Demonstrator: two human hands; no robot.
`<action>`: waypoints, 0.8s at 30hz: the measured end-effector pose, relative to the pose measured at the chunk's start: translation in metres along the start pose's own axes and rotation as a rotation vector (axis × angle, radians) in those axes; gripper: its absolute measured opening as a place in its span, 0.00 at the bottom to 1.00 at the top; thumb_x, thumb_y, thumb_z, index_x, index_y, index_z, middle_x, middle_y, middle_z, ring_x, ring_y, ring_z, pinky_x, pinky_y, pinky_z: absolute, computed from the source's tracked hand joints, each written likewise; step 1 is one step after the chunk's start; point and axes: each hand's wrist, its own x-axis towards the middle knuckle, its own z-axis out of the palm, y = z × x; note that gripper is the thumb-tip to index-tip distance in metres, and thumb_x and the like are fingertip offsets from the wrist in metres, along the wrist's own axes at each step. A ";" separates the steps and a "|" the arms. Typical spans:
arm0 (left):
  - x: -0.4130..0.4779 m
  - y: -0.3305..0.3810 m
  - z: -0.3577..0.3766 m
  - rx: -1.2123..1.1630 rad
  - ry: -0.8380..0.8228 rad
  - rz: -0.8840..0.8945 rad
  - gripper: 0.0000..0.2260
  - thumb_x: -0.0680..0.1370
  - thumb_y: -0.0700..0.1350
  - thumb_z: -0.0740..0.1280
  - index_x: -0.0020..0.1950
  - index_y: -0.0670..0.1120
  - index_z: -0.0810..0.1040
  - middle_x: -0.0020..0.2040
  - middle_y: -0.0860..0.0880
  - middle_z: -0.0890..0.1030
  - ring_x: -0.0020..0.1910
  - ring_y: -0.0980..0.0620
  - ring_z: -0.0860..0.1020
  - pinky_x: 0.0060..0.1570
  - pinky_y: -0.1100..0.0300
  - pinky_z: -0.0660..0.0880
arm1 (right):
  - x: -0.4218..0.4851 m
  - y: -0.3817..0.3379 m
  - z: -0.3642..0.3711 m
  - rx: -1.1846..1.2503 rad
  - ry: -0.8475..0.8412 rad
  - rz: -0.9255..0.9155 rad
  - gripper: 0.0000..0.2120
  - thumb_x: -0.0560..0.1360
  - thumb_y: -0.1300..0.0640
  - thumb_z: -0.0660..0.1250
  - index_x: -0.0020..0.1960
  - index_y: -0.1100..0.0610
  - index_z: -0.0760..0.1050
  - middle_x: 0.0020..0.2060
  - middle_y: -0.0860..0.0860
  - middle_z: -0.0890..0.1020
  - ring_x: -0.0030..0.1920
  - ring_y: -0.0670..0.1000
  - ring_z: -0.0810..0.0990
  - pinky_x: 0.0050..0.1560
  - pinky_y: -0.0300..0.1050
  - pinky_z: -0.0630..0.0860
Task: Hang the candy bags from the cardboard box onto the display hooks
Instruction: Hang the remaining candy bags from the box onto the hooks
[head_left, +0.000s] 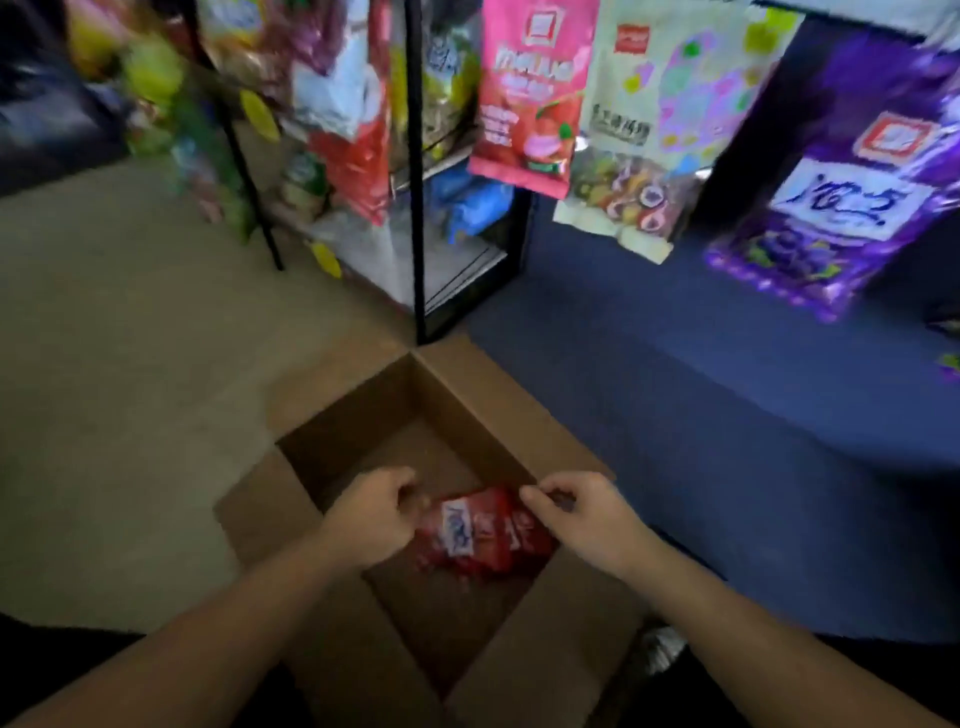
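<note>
An open cardboard box (363, 410) stands on the floor below me. Red candy bags (480, 532) lie inside it, near its right wall. My left hand (371, 514) is over the box at the bags' left edge, fingers curled; whether it grips a bag is unclear. My right hand (576, 512) pinches at the bags' top right corner with thumb and forefinger. Above, on the display, hang a pink bag (532, 93), a pale bag with fruit candy (660, 119) and a purple bag (852, 171). The hooks themselves are out of sight.
A black metal rack (415, 171) with more snack packs stands just beyond the box. The blue base of the display (701, 389) runs along the right. Beige floor (119, 364) stretches to the left. The box flaps (545, 675) spread outward near my arms.
</note>
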 end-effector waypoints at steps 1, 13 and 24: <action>-0.001 -0.020 0.002 0.000 -0.001 -0.073 0.13 0.81 0.51 0.67 0.63 0.49 0.80 0.59 0.52 0.82 0.58 0.54 0.80 0.57 0.60 0.77 | 0.013 0.000 0.016 0.003 -0.056 0.020 0.14 0.82 0.43 0.66 0.38 0.44 0.79 0.34 0.40 0.82 0.38 0.39 0.81 0.40 0.37 0.76; 0.003 -0.099 0.028 0.148 -0.102 -0.181 0.27 0.79 0.68 0.59 0.75 0.60 0.68 0.79 0.53 0.66 0.76 0.52 0.68 0.70 0.53 0.71 | 0.125 0.058 0.113 -0.129 -0.293 0.146 0.27 0.78 0.32 0.62 0.64 0.51 0.82 0.58 0.48 0.84 0.57 0.46 0.83 0.62 0.48 0.79; 0.150 -0.068 0.154 -0.041 -0.281 -0.058 0.39 0.75 0.71 0.61 0.81 0.52 0.59 0.80 0.42 0.63 0.79 0.41 0.61 0.76 0.42 0.61 | 0.093 0.087 0.049 -0.527 -0.006 0.104 0.29 0.80 0.33 0.52 0.79 0.38 0.62 0.75 0.45 0.69 0.73 0.51 0.68 0.70 0.55 0.73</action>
